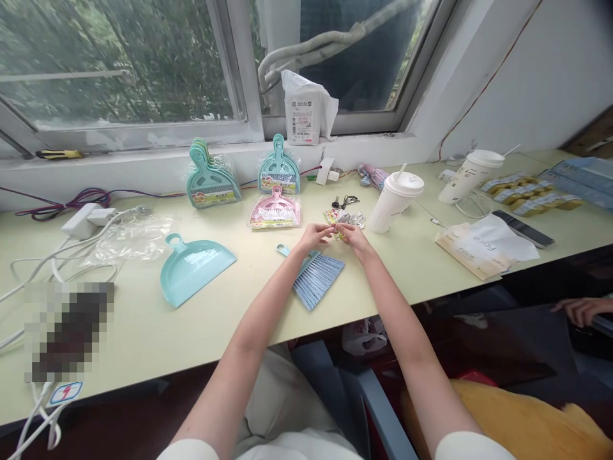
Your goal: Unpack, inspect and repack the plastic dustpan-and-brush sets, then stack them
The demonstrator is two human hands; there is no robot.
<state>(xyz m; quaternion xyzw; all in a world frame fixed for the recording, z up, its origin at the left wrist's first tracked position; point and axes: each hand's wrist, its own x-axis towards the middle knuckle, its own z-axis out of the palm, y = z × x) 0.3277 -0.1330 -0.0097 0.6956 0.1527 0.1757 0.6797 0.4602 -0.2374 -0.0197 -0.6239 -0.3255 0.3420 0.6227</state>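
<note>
My left hand (316,236) and my right hand (351,237) meet near the middle of the table, fingertips pinched together on something small I cannot make out. Just behind them lie a colourful card (330,216) and a pile of small silvery items (353,220). Below my left hand is a teal brush with blue bristles (318,281), its handle partly hidden by my left hand and wrist. A teal dustpan (197,267) lies to the left. Wrapped teal sets (211,182), another teal set (278,167) and a pink set (275,211) stand or lie farther back.
Two lidded white cups (395,201) (472,176) stand at the right. Papers (479,246) and a phone (523,229) lie near the right edge. Cables and a plastic bag (136,236) cover the left side. Another person's hand (582,310) shows at far right.
</note>
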